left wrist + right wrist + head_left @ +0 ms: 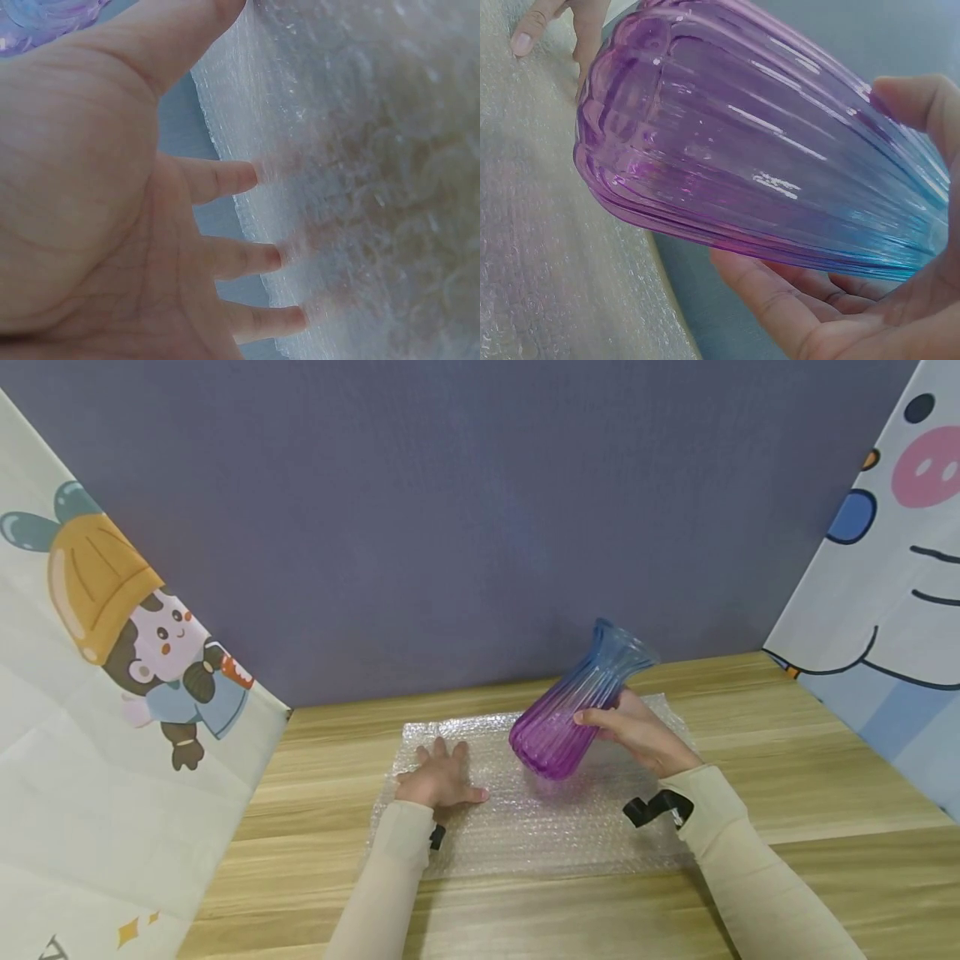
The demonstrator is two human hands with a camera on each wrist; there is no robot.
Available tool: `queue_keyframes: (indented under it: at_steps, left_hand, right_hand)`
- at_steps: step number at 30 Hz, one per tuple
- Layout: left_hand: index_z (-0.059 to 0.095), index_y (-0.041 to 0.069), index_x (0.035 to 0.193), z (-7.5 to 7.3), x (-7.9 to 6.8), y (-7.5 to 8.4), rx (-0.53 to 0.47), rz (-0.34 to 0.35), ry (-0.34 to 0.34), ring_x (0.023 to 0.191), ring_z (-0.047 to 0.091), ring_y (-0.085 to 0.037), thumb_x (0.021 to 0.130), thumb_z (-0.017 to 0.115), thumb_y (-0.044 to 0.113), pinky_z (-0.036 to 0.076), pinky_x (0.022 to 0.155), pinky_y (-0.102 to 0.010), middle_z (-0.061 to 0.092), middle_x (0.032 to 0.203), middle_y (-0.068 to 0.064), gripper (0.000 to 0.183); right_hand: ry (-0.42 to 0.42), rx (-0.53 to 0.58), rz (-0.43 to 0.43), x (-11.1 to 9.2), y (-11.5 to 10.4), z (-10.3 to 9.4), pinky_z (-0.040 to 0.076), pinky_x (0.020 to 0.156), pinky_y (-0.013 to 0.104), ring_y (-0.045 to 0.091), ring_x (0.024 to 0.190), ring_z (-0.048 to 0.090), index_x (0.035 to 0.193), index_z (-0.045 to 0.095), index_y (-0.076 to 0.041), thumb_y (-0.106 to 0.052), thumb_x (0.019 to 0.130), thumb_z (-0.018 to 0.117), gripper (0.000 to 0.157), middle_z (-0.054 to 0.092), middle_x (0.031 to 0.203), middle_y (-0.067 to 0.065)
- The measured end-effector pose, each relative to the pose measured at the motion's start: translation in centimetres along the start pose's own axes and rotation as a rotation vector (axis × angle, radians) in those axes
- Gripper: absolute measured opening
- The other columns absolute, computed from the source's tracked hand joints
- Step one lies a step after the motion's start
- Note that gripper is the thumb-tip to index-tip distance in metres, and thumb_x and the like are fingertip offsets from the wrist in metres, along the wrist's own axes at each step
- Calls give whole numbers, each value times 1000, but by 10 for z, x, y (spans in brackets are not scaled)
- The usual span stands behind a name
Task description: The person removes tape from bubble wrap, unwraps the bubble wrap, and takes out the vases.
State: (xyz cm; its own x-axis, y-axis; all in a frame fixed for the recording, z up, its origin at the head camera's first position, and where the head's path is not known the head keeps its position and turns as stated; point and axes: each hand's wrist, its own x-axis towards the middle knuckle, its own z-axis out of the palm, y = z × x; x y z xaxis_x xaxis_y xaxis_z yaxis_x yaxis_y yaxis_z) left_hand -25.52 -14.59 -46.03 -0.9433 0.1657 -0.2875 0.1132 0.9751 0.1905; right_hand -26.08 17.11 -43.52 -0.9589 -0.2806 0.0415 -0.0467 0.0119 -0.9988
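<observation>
A ribbed glass vase, purple at its base and blue toward the flared mouth, tilts above a sheet of bubble wrap spread on the table. My right hand grips the vase round its side, thumb on one face and fingers on the other, as the right wrist view shows of the vase. On the left part of the sheet, my left hand rests with its fingers spread. In the left wrist view its straight fingertips touch the bubble wrap.
The wooden table extends around the sheet on all sides. A dark grey-blue panel stands along its back edge. Printed white panels with cartoon figures flank the left and the right.
</observation>
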Motion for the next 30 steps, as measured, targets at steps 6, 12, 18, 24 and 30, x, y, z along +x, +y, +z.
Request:
queue_keyframes:
  at_steps: [6,12,18,24,30]
  left_hand:
    - [26,15,163,0,1,0,6,1,-3,151,13,-60,79,77,64,27,95,-92,10,170,-26,109]
    - [25,17,163,0,1,0,-4,-8,-7,152,12,-59,79,77,64,26,97,-92,8,170,-26,109]
    - [25,16,163,1,1,0,-9,-5,-9,152,11,-60,79,76,64,26,97,-92,8,170,-26,109]
    - [25,16,163,1,2,1,-13,-5,-6,152,11,-60,79,77,64,25,96,-92,9,170,-25,110]
    - [26,16,163,1,3,1,0,-5,-3,151,12,-60,79,76,64,27,96,-92,10,170,-26,109]
  right_hand:
    - [38,-12,9,-1,-2,-1,58,95,27,10,111,65,144,38,-7,-13,92,71,62,60,127,3]
    - [74,5,21,-1,-3,-2,58,95,24,8,107,66,138,42,-9,-12,91,71,55,62,122,1]
    - [118,23,25,-1,-5,-4,59,94,24,7,105,67,135,44,-12,-12,91,74,53,62,120,-1]
    - [158,14,41,-2,-6,-5,58,93,22,6,105,65,134,44,-12,-17,91,75,53,60,121,-2]
    - [172,34,40,-1,-4,-8,58,94,22,6,109,64,136,44,-16,-21,93,76,54,58,126,-1]
